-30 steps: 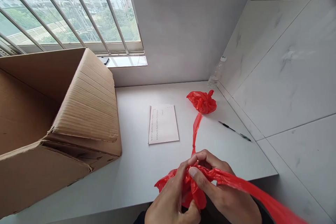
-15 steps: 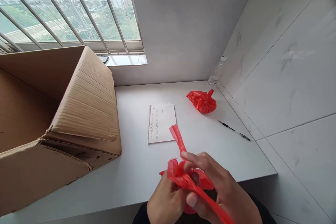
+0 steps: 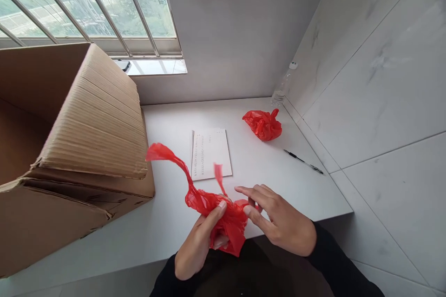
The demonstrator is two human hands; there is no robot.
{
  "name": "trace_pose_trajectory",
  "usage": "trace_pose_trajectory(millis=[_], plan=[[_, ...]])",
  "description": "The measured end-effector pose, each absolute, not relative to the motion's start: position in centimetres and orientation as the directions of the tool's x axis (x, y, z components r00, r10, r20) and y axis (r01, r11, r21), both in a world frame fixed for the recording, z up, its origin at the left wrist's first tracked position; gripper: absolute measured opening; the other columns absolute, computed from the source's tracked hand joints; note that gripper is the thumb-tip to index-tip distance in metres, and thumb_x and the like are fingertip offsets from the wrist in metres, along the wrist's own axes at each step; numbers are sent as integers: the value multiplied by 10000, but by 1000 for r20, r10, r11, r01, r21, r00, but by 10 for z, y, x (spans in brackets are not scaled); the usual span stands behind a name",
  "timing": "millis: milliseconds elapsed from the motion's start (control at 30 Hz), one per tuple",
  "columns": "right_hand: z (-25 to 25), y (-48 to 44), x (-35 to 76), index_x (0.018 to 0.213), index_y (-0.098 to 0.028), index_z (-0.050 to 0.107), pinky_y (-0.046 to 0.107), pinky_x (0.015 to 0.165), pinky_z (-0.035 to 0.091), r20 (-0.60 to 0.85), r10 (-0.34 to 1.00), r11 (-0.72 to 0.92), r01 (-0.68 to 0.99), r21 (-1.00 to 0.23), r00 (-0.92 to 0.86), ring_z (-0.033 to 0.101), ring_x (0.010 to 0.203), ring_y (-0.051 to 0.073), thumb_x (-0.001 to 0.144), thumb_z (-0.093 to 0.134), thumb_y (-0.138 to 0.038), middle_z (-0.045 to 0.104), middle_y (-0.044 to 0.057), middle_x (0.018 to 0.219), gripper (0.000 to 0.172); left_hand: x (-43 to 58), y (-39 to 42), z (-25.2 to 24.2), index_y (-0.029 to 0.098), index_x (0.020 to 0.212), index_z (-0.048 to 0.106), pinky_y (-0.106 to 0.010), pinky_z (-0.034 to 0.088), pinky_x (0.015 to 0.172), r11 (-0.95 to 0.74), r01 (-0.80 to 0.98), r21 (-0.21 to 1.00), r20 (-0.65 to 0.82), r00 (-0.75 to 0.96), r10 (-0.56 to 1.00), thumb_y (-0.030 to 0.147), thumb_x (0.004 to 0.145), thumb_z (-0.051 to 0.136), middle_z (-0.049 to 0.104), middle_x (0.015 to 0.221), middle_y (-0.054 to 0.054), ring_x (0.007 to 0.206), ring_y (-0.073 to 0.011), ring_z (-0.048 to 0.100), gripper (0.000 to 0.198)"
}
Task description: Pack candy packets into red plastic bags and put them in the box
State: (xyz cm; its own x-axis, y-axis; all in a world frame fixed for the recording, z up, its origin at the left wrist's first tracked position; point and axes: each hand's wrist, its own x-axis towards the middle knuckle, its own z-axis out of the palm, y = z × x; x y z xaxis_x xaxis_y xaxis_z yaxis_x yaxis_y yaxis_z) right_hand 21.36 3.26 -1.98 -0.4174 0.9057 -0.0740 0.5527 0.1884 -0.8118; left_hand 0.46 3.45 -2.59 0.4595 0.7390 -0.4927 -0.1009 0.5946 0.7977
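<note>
A crumpled red plastic bag (image 3: 230, 222) is held in front of me, just over the front edge of the table. One long handle strip stretches out to the left, and a shorter strip sticks up in the middle. My left hand (image 3: 200, 241) grips the bag from the left, its thumb pressed on top and its fingers hidden underneath. At the bag's right side, my right hand (image 3: 282, 218) has a bit of the plastic between its thumb and bent fingers, while the index finger stretches out above.
On the white table (image 3: 167, 222) lie a printed booklet (image 3: 212, 153), a second, bundled red bag (image 3: 263, 124) and a black pen (image 3: 303, 161). A clear bottle (image 3: 280, 88) stands in the back corner. An open cardboard box (image 3: 94, 116) fills the left side, below a barred window.
The bag has turned, and its long strip now points left instead of toward the lower right. My right hand has moved from over my left hand to the bag's right side. The view has shifted slightly.
</note>
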Motion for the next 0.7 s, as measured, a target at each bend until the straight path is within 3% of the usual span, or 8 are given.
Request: trace_pose_trajectory(millis=[167,333,400,500,600,700], plan=[[-30,38,212,1166,-248,698,427,929,541,-60,898,216,555,-803,-436,562,1091,246,989,542,-302,591,89,1109,242,1,33,-19,207,686,490,-275,204,532,604,-130,787,-516,397,759,604,846,660,368,586,49,564,-109,239,461],[-38,49,209,1439,-284,513,483,1179,371,79,853,339,431,-836,-516,349,1447,248,1031,444,-263,439,89,1524,414,-4,30,-23,199,734,534,-252,289,563,612,-123,782,-544,347,764,613,770,746,438,653,36,607,-119,355,466],[-44,53,207,1326,-260,604,478,1174,374,81,803,371,390,-843,-590,348,1453,253,1007,498,-259,441,87,1531,336,-5,28,-24,191,793,588,-250,307,565,613,-111,782,-551,336,764,590,767,763,476,679,26,622,-126,400,436],[-46,57,207,1017,-215,672,459,1115,423,96,831,347,375,-860,-549,459,1356,258,963,567,-252,538,100,1415,124,-5,29,-23,180,846,638,-245,287,533,580,-113,807,-515,345,784,558,815,734,502,682,18,589,-112,386,392],[-34,54,210,948,-212,614,367,930,497,110,920,264,388,-883,-376,603,1058,206,967,520,-242,657,69,1098,100,-4,32,-19,205,1145,643,-246,277,524,551,-127,825,-482,352,802,536,921,619,477,585,51,522,-104,348,400],[-13,44,209,899,-222,580,273,672,451,36,958,147,378,-914,-285,549,700,136,969,480,-244,604,-20,784,123,-3,34,-16,195,1271,607,-260,362,574,576,-178,798,-508,319,801,513,964,557,544,557,37,534,-131,437,445]])
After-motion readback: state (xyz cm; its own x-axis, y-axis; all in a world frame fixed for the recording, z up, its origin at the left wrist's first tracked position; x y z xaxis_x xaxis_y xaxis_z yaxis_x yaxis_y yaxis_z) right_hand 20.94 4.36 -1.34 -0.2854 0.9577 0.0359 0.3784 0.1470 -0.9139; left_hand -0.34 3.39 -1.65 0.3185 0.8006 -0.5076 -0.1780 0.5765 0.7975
